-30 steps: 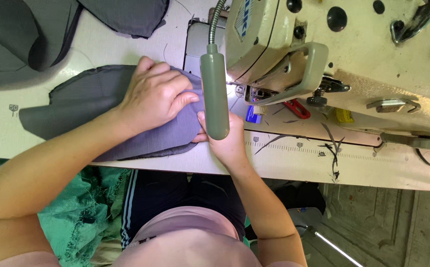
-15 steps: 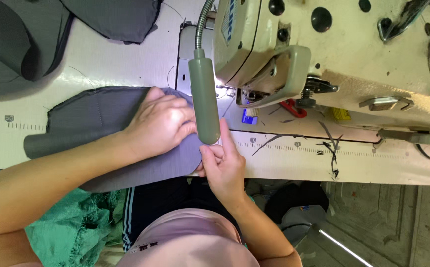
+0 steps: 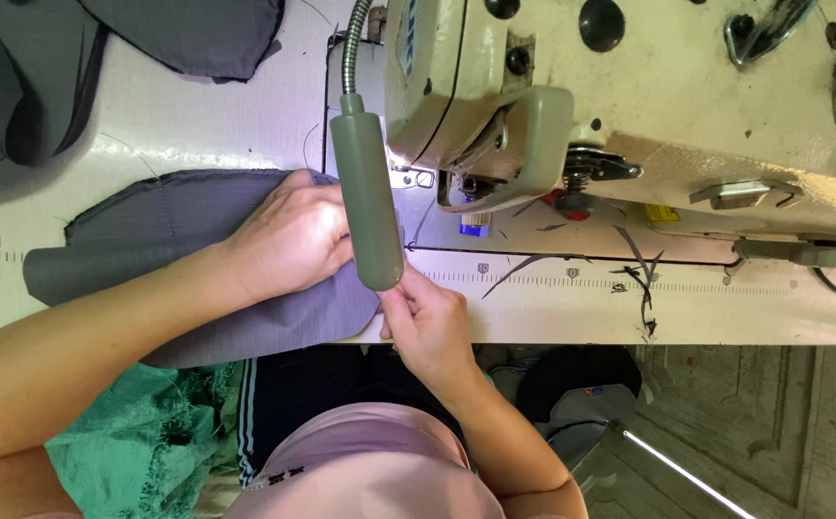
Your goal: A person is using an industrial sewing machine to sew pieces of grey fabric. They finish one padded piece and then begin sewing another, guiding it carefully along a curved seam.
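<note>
A garment sewing workshop — an industrial sewing machine (image 3: 629, 106) on a ruler-marked table (image 3: 197, 125), grey fabric pieces (image 3: 149, 240) across it.
</note>
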